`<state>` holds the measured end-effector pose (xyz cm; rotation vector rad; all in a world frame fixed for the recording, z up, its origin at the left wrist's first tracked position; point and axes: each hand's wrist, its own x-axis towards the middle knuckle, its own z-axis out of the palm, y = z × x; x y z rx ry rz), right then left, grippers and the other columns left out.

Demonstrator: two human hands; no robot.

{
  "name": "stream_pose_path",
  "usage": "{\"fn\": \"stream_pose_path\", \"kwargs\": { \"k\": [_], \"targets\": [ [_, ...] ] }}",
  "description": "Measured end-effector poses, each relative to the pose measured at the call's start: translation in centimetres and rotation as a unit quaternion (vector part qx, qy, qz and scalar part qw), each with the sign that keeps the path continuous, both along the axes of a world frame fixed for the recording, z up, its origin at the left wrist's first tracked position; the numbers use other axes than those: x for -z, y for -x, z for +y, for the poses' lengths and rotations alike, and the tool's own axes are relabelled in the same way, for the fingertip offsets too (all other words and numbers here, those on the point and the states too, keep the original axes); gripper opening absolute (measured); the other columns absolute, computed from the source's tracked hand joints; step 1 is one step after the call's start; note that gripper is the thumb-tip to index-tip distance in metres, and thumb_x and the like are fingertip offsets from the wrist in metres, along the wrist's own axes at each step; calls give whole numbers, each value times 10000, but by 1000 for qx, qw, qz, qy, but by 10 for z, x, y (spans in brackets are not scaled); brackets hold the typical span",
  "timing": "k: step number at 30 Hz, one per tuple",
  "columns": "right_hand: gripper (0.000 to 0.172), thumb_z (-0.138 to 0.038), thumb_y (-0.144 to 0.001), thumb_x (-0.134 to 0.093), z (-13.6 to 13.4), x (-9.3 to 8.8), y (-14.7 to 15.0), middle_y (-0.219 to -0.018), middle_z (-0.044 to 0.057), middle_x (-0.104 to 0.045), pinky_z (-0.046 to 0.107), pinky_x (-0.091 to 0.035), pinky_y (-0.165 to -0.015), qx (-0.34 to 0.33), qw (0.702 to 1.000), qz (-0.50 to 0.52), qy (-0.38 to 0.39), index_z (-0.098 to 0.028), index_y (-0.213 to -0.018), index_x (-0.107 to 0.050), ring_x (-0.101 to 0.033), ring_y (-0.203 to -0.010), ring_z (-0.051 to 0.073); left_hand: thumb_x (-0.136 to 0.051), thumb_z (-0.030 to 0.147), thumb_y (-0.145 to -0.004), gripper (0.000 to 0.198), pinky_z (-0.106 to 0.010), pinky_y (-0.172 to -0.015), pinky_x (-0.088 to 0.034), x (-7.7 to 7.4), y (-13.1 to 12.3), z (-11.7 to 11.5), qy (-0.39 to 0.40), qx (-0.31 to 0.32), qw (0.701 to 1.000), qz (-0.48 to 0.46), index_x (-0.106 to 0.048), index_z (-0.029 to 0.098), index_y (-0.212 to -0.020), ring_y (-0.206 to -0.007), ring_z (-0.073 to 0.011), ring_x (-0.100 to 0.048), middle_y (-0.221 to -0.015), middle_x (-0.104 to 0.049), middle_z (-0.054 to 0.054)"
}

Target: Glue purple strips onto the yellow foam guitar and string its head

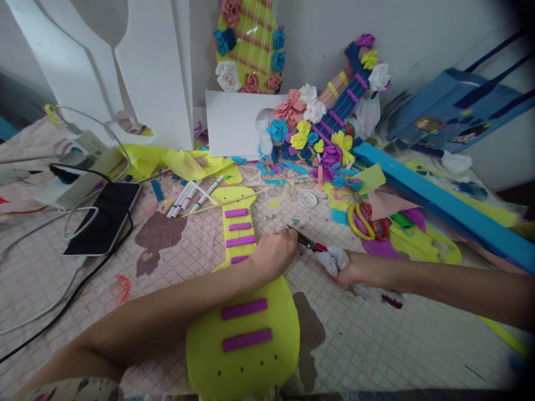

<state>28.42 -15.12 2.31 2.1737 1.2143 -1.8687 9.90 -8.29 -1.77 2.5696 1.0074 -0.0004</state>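
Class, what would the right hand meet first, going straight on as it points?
Probably the left hand, with the red-handled tool in the right hand leading; depth is unclear.

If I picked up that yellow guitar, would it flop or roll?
The yellow guitar probably won't roll, since it lies flat. Its narrow neck might bend a little. It looks like card or foam, so it's probably light.
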Motion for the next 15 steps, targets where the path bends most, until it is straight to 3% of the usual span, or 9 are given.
{"fn": "stream_pose_path", "kwargs": {
  "k": [4,7,10,13,15],
  "targets": [
    [123,-141,-506,-499,0,2,1,-492,-47,-425,210,-277,-411,25,999,-13,-45,-201,-595,-440,-382,-462,87,-373,155,-905,207,-334,-608,-523,1,1,2,5,-13,1000,1,-551,97,-993,-764,-265,-684,-860,-682,-148],
    [145,-134,-508,-525,-3,1,-2,-539,-55,-450,205,-311,-467,4,998,39,-48,-197,-616,-453,-412,-520,87,-379,214,-912,219,-325,-615,-511,1,3,6,27,-29,999,-19,-560,106,-975,-752,-250,-677,-857,-687,-140],
    [121,-166,-542,-536,-10,-2,-4,-577,-48,-474,224,-349,-518,27,995,81,-52,-196,-637,-466,-441,-562,102,-409,202,-877,174,-301,-619,-486,4,6,11,51,-34,996,-57,-569,133,-874,-736,-222,-658,-813,-681,-110],
    [122,-192,-577,-556,-19,-3,-7,-656,-26,-540,258,-412,-608,37,990,56,-126,-200,-688,-504,-515,-657,141,-426,186,-848,145,-273,-602,-448,9,10,15,64,-42,992,-100,-553,154,-785,-694,-190,-628,-754,-661,-74],
    [212,-203,-601,-581,-25,-2,-12,-788,-2,-612,297,-448,-706,20,979,5,-202,-206,-812,-558,-571,-781,187,-432,191,-844,147,-255,-586,-417,12,11,16,70,-45,989,-122,-541,159,-751,-658,-168,-601,-714,-640,-54]
  ]
}}
